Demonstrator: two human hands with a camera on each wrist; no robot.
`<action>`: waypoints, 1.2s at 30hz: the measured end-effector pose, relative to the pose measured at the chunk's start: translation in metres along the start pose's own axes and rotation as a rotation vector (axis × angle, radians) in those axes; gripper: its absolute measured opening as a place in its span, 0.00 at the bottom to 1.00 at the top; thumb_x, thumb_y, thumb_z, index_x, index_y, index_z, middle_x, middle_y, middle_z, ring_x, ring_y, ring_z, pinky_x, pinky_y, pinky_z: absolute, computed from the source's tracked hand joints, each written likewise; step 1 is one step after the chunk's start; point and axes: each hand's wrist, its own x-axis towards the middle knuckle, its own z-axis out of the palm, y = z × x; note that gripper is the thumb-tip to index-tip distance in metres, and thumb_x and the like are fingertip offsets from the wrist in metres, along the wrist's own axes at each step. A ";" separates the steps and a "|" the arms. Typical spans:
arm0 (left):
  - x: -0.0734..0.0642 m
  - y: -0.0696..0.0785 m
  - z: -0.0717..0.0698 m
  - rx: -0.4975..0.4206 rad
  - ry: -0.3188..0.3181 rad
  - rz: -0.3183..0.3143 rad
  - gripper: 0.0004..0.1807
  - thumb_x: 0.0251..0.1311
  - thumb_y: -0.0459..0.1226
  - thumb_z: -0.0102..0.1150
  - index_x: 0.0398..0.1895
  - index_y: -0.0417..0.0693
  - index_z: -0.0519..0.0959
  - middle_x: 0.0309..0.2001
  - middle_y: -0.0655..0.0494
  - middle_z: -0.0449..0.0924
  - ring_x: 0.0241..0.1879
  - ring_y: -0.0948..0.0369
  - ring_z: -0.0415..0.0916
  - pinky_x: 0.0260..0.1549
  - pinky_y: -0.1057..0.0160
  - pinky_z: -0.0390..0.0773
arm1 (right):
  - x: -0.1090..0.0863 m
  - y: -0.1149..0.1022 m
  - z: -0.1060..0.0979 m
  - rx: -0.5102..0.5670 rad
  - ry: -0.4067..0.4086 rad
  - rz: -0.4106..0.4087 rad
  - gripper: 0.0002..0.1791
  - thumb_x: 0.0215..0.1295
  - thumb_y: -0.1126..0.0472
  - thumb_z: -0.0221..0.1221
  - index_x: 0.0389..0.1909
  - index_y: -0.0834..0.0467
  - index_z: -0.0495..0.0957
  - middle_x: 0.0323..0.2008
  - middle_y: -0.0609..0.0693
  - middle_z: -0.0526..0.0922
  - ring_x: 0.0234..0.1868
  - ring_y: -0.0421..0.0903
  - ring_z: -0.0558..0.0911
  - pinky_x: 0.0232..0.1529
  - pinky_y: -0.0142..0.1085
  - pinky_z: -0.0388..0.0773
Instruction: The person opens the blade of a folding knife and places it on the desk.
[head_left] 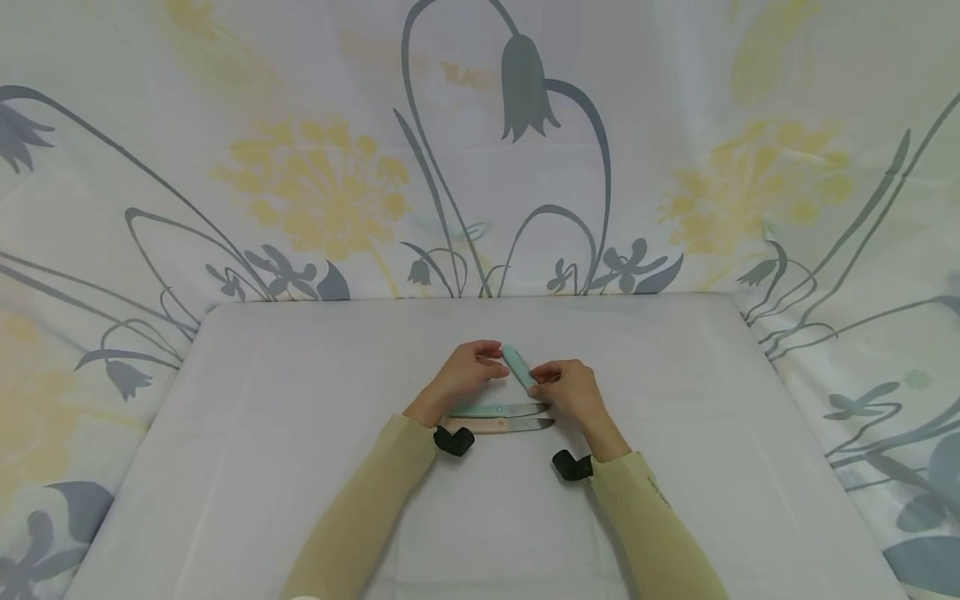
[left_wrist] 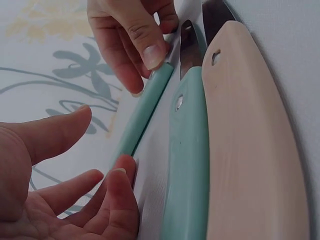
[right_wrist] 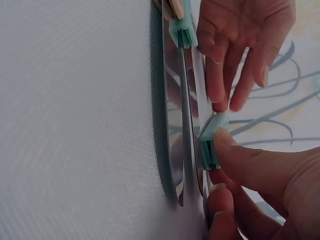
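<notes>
A mint-green folding knife [head_left: 517, 367] lies slanted over the white table, with no blade showing. My right hand [head_left: 573, 392] pinches its near end between thumb and fingers; the slotted end of the handle [right_wrist: 210, 154] shows beside the thumb in the right wrist view. At the far end is my left hand [head_left: 467, 372], thumb lifted away and fingers loosely bent, fingertips right at the handle in the left wrist view. Nearer the body, a second mint-green knife [head_left: 480, 410] and a beige-handled knife [head_left: 483, 426] lie side by side, blades out and pointing right.
White cloth covers the table [head_left: 300, 358]. A flower-printed curtain [head_left: 465, 167] rises along the back edge and both sides. Black wrist mounts [head_left: 454, 442] hang beside the sleeves, close to the two lying knives.
</notes>
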 end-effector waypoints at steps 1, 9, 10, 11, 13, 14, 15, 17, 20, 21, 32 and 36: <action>0.001 0.000 0.000 0.002 0.001 -0.006 0.32 0.61 0.35 0.67 0.68 0.38 0.70 0.60 0.46 0.76 0.55 0.53 0.78 0.49 0.59 0.78 | 0.000 0.000 0.000 0.003 0.002 -0.003 0.15 0.54 0.66 0.72 0.44 0.61 0.87 0.34 0.50 0.86 0.34 0.45 0.82 0.37 0.37 0.77; 0.003 0.000 -0.002 0.033 0.022 -0.052 0.30 0.60 0.36 0.69 0.65 0.38 0.73 0.55 0.46 0.77 0.52 0.53 0.77 0.50 0.58 0.76 | -0.003 -0.001 -0.001 0.016 0.005 -0.043 0.16 0.53 0.68 0.72 0.44 0.62 0.87 0.33 0.50 0.86 0.33 0.45 0.83 0.38 0.38 0.78; 0.003 0.000 -0.002 0.036 0.036 -0.044 0.28 0.59 0.36 0.69 0.63 0.38 0.74 0.54 0.46 0.77 0.52 0.53 0.77 0.49 0.59 0.76 | -0.003 -0.001 -0.002 0.017 0.004 -0.045 0.16 0.53 0.68 0.72 0.45 0.62 0.86 0.33 0.50 0.86 0.33 0.45 0.83 0.38 0.38 0.78; 0.003 0.000 -0.002 0.033 0.050 -0.036 0.27 0.59 0.35 0.70 0.61 0.38 0.75 0.53 0.46 0.78 0.51 0.53 0.77 0.49 0.59 0.76 | -0.004 -0.001 -0.002 0.018 0.004 -0.048 0.17 0.53 0.68 0.72 0.46 0.62 0.86 0.34 0.50 0.86 0.34 0.45 0.83 0.39 0.38 0.78; 0.003 0.000 -0.003 0.024 0.075 -0.017 0.24 0.58 0.35 0.70 0.57 0.39 0.76 0.51 0.46 0.79 0.49 0.53 0.79 0.46 0.59 0.78 | -0.005 -0.002 -0.002 0.018 0.003 -0.051 0.18 0.53 0.68 0.72 0.47 0.62 0.85 0.34 0.50 0.86 0.35 0.45 0.83 0.40 0.39 0.77; 0.003 0.000 -0.003 0.022 0.085 -0.012 0.23 0.58 0.35 0.70 0.56 0.40 0.77 0.50 0.47 0.80 0.47 0.54 0.79 0.45 0.59 0.78 | -0.005 -0.002 -0.001 0.018 0.002 -0.052 0.19 0.53 0.68 0.72 0.47 0.62 0.85 0.35 0.50 0.86 0.35 0.45 0.83 0.40 0.39 0.78; 0.002 0.000 -0.003 0.020 0.095 -0.006 0.22 0.58 0.35 0.70 0.55 0.41 0.77 0.49 0.47 0.81 0.45 0.54 0.80 0.43 0.59 0.78 | -0.005 -0.002 -0.001 0.018 0.002 -0.050 0.19 0.53 0.68 0.72 0.47 0.62 0.85 0.35 0.50 0.86 0.35 0.45 0.83 0.40 0.39 0.78; 0.001 0.000 -0.002 0.014 0.112 -0.002 0.21 0.58 0.36 0.70 0.54 0.43 0.77 0.45 0.48 0.83 0.41 0.56 0.81 0.41 0.60 0.78 | -0.004 -0.002 -0.001 0.018 -0.003 -0.046 0.18 0.53 0.68 0.72 0.47 0.62 0.85 0.35 0.50 0.86 0.35 0.45 0.83 0.40 0.39 0.78; 0.000 0.001 -0.001 0.006 0.135 0.002 0.19 0.59 0.37 0.70 0.52 0.45 0.77 0.40 0.51 0.85 0.35 0.58 0.82 0.39 0.61 0.76 | -0.003 -0.002 0.001 0.015 -0.018 -0.034 0.17 0.54 0.68 0.72 0.47 0.62 0.85 0.35 0.50 0.86 0.35 0.45 0.83 0.39 0.38 0.78; -0.001 0.000 0.000 -0.008 0.139 0.004 0.19 0.60 0.37 0.69 0.52 0.44 0.77 0.38 0.51 0.85 0.34 0.59 0.82 0.39 0.61 0.76 | -0.002 -0.002 0.001 0.016 -0.024 -0.031 0.17 0.54 0.68 0.72 0.47 0.62 0.85 0.35 0.51 0.86 0.35 0.45 0.83 0.39 0.38 0.78; -0.005 -0.007 -0.002 -0.164 0.111 0.036 0.16 0.63 0.33 0.66 0.51 0.39 0.75 0.36 0.47 0.83 0.33 0.58 0.84 0.35 0.67 0.77 | -0.008 -0.007 0.000 0.022 0.063 -0.057 0.16 0.57 0.67 0.67 0.48 0.61 0.85 0.39 0.53 0.86 0.41 0.49 0.84 0.43 0.43 0.78; -0.009 -0.012 -0.005 -0.277 0.084 0.035 0.16 0.65 0.31 0.64 0.53 0.38 0.72 0.39 0.45 0.82 0.37 0.55 0.86 0.37 0.67 0.79 | -0.011 -0.012 -0.002 0.079 0.069 -0.028 0.14 0.62 0.65 0.67 0.48 0.62 0.84 0.41 0.55 0.85 0.42 0.50 0.84 0.43 0.41 0.79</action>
